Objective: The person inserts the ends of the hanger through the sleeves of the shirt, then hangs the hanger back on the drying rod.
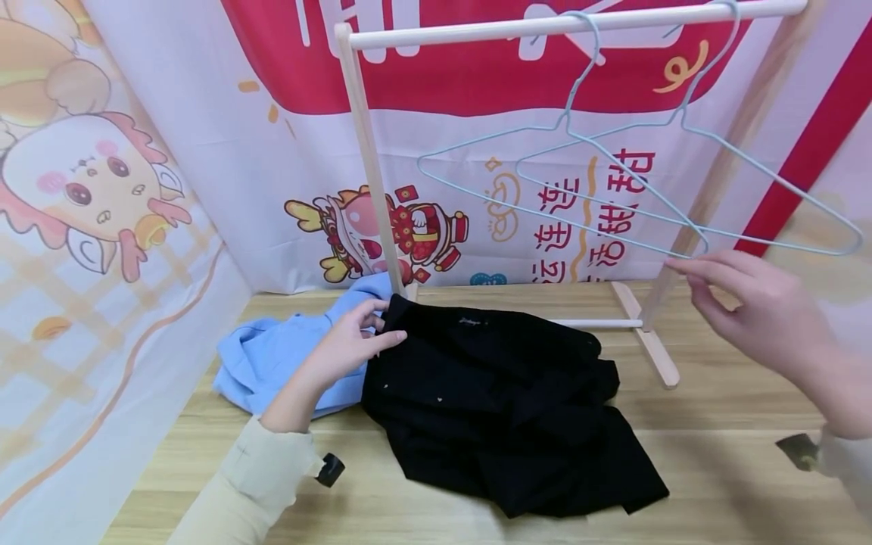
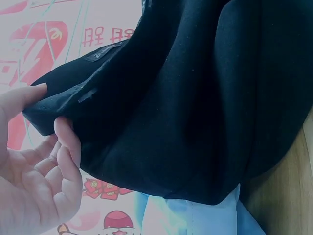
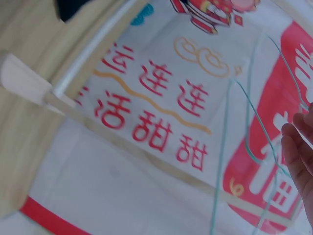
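Note:
A black garment (image 1: 504,401), its exact kind unclear, lies partly on the wooden table with its upper edge raised; a small label shows inside that edge. My left hand (image 1: 354,341) pinches its upper left corner between thumb and fingers, as the left wrist view (image 2: 44,156) also shows. My right hand (image 1: 756,303) is raised beside the lower right corner of the nearer light-green hanger (image 1: 504,200), fingers loosely bent. In the right wrist view, fingertips (image 3: 291,142) appear close to the hanger wire; whether they touch it is unclear.
A white rail (image 1: 470,32) on a wooden rack carries the nearer hanger and a second green hanger (image 1: 770,166). The rack's foot (image 1: 654,348) stands on the table (image 1: 722,409). A crumpled light-blue garment (image 1: 272,356) lies behind my left hand. Printed cloth hangs behind.

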A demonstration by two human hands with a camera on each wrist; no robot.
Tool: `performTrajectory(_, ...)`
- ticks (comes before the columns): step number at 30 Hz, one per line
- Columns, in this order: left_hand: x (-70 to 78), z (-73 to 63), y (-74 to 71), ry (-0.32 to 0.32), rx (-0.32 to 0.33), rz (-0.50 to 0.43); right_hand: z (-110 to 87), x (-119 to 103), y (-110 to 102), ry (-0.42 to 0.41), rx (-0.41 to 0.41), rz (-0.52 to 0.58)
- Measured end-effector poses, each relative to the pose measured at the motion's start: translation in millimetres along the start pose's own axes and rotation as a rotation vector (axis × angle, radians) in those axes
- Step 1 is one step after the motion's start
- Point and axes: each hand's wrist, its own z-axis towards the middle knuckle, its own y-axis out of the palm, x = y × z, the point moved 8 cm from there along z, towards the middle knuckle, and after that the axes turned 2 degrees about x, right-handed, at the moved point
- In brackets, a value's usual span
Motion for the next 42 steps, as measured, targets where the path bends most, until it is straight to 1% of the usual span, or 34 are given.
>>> performTrajectory(3,-1.7,-0.9,-0.1,-0.005,-0.005,0.013,6.0,7,-13,0.038,0.0,-0.02)
performTrajectory(5,-2.4,-1.2,-0.4,-0.007,-0.008,0.02,9.0,12,-20,0.08,-0.012,-0.011)
performTrajectory(7,-3.0,-0.8,-0.7,-0.007,-0.009,0.027,10.2,18,-26,0.125,-0.017,0.02)
performTrajectory(10,-2.9,0.3,-0.4,-0.005,-0.011,0.037,10.4,26,-34,0.184,0.018,0.079)
performTrajectory(16,-0.6,2.2,0.2,0.0,-0.016,0.051,10.7,48,-43,0.32,0.139,0.177)
performTrajectory(18,-0.1,2.1,0.4,0.001,-0.021,0.051,10.8,56,-44,0.378,0.157,0.166)
performTrajectory(21,0.0,1.6,1.0,0.005,-0.031,0.054,10.6,69,-45,0.472,0.162,0.127)
performTrajectory(23,-0.4,1.3,1.3,0.008,-0.038,0.054,9.2,77,-45,0.557,0.139,0.085)
performTrajectory(25,-0.9,1.0,1.4,0.011,-0.041,0.059,9.1,83,-46,0.595,0.136,0.069)
performTrajectory(27,-1.1,0.7,1.4,0.014,-0.043,0.058,9.1,87,-46,0.61,0.137,0.056)
performTrajectory(31,0.2,0.3,1.5,0.018,-0.044,0.057,10.2,92,-48,0.596,0.132,0.013)
performTrajectory(34,0.7,-0.3,1.2,0.014,-0.044,0.054,7.6,100,-44,0.65,0.085,-0.023)
performTrajectory(38,-0.4,-1.4,0.7,0.001,-0.043,0.053,0.6,116,-35,0.766,-0.017,-0.035)
performTrajectory(41,-2.6,-1.5,0.7,-0.012,-0.041,0.051,-5.4,127,-28,0.834,-0.079,-0.004)
performTrajectory(42,-3.1,-1.5,1.0,-0.013,-0.042,0.047,-6.8,129,-26,0.846,-0.087,0.009)
